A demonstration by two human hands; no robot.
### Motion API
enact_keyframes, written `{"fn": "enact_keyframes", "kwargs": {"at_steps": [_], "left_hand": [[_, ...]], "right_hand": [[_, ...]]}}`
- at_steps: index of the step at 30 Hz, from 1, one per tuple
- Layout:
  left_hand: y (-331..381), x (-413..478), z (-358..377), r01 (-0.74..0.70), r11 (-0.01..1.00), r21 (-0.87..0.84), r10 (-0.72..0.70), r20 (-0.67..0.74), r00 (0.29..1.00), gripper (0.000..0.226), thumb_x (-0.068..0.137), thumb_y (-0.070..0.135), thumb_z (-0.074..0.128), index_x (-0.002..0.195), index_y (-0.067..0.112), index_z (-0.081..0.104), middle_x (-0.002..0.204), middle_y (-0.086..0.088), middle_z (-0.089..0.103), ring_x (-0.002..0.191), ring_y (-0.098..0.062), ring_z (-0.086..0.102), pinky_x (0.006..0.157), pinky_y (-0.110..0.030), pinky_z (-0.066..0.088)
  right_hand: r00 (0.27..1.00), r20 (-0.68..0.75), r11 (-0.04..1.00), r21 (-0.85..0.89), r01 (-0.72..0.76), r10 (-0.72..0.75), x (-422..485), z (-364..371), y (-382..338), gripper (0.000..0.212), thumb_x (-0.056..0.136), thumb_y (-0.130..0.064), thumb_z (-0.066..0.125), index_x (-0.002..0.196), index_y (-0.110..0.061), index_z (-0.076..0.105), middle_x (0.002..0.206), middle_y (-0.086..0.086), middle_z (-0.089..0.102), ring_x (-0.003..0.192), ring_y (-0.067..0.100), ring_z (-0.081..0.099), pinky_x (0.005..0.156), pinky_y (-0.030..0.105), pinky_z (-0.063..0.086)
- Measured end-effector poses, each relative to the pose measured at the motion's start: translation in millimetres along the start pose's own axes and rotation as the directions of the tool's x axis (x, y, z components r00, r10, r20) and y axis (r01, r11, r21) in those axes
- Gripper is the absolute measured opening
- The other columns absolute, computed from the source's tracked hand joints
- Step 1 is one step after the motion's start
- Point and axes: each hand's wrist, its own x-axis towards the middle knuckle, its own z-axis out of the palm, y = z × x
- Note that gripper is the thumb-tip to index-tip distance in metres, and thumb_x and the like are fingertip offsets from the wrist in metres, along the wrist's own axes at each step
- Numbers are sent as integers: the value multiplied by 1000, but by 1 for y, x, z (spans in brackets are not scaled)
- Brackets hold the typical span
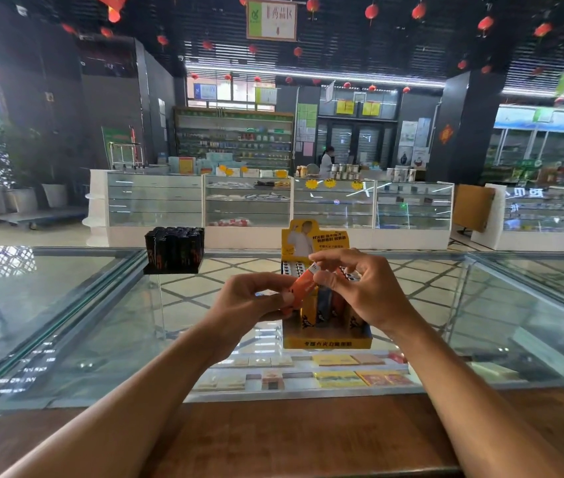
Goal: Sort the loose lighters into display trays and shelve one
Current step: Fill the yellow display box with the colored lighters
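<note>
Resting on the glass counter near its middle: a yellow display tray with a printed backboard, packed with upright lighters in yellow, blue and orange. Toward the far left edge, well apart, a black tray full of dark lighters. Over the yellow tray, left hand pinching the lower end and right hand pinching the white top of a tilted orange lighter. Tray's middle rows hidden behind both hands; front lettering too blurred to read; lighter's base covered by fingers.

One black tray, one yellow tray — and one orange lighter.
</note>
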Motion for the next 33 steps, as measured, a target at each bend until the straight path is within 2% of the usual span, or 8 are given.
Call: {"fn": "enact_keyframes", "kwargs": {"at_steps": [6, 9, 11, 14, 20, 23, 28, 33], "left_hand": [[-4, 2, 4, -131, 969, 209, 135, -5, 991, 20, 89, 4, 75, 108, 12, 76, 101, -6, 76, 95, -21, 74, 76, -27, 57], [-14, 9, 0, -308, 761, 570, 349, 40, 936, 29, 87, 14, 80, 113, 24, 73, 112, 8, 69, 104, -13, 66, 86, -37, 59], [-18, 16, -2, -341, 594, 729, 358, 140, 923, 51, 82, 28, 84, 129, 32, 63, 131, 11, 56, 121, -9, 55, 101, -41, 53], [-20, 28, -3, -324, 471, 820, 188, 266, 945, 94, 73, 59, 79, 152, 41, 31, 157, 6, 26, 145, -23, 28, 117, -53, 37], [-36, 38, -3, -265, 498, 826, 34, 287, 957, 121, 66, 77, 72, 160, 40, 6, 166, 13, -7, 155, -27, 10, 124, -47, 28], [-43, 39, -6, -304, 510, 805, 70, 313, 947, 120, 73, 60, 84, 161, 38, 5, 166, 14, -10, 151, -18, 16, 118, -24, 27], [-47, 38, -8, -312, 547, 777, 82, 321, 944, 126, 69, 62, 86, 161, 40, 2, 164, 21, -15, 145, -9, 15, 116, -23, 27], [-50, 39, -8, -348, 524, 777, 139, 325, 936, 124, 70, 61, 86, 162, 37, 5, 166, 14, -8, 147, -14, 24, 113, -17, 31]], "right_hand": [[992, -114, 975, 221, -29, 55, 0, -9, -2, 24, 88, -6, 76, 110, -14, 73, 94, 1, 76, 90, 11, 71, 78, 19, 55], [968, -217, 928, 371, -37, 125, 1, -24, -3, 21, 90, -1, 72, 108, -12, 69, 101, 15, 71, 97, 22, 70, 85, 32, 60], [966, -233, 954, 298, -38, 111, 2, -35, -1, 19, 91, -3, 71, 107, -13, 68, 101, 14, 71, 97, 20, 69, 83, 30, 60], [968, -251, 999, 30, -11, 18, -7, -41, 10, 15, 93, -11, 71, 108, -15, 68, 101, 1, 71, 96, 10, 68, 81, 26, 59], [952, -287, 978, -201, 50, -108, -18, -32, 24, 20, 94, -20, 69, 114, -17, 71, 106, -13, 70, 98, -2, 67, 84, 21, 57], [937, -302, 960, -266, 92, -174, -16, -29, 22, 22, 93, -16, 70, 115, -16, 71, 106, -11, 70, 94, -6, 65, 81, 12, 54], [945, -262, 943, -313, 110, -197, -14, -25, 22, 28, 89, -15, 75, 116, -14, 72, 105, -9, 71, 88, -12, 62, 80, 7, 49], [960, -199, 920, -376, 112, -198, -13, -19, 27, 25, 86, -17, 79, 110, -16, 74, 106, -3, 76, 90, 0, 65, 81, 7, 50]]}}
